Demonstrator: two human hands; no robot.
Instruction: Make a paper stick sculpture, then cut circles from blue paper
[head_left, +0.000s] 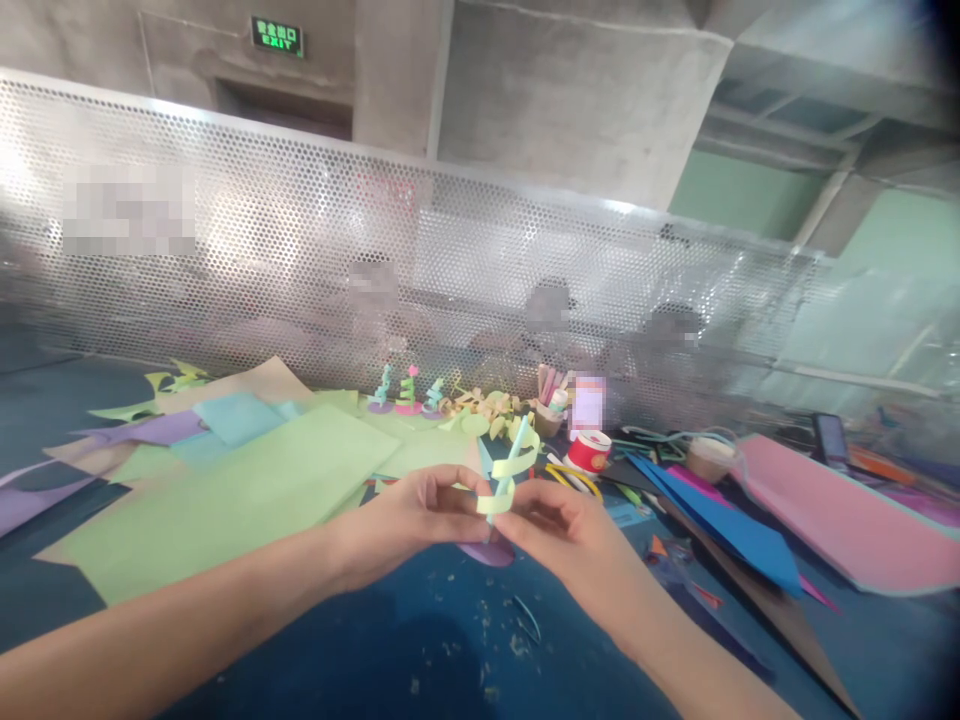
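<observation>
Both my hands meet above the blue table, holding a small paper craft. A pale yellow-green paper spiral winds around a light blue upright stick that rises from a purple paper base. My left hand pinches the lower end of the spiral from the left. My right hand grips the craft from the right, fingers curled around its lower part. The base is partly hidden behind my fingers.
Large green, purple, teal and tan paper sheets lie at the left. Three finished spiral crafts stand at the back near a perforated metal screen. A red tape roll, blue paper and pink sheet lie right.
</observation>
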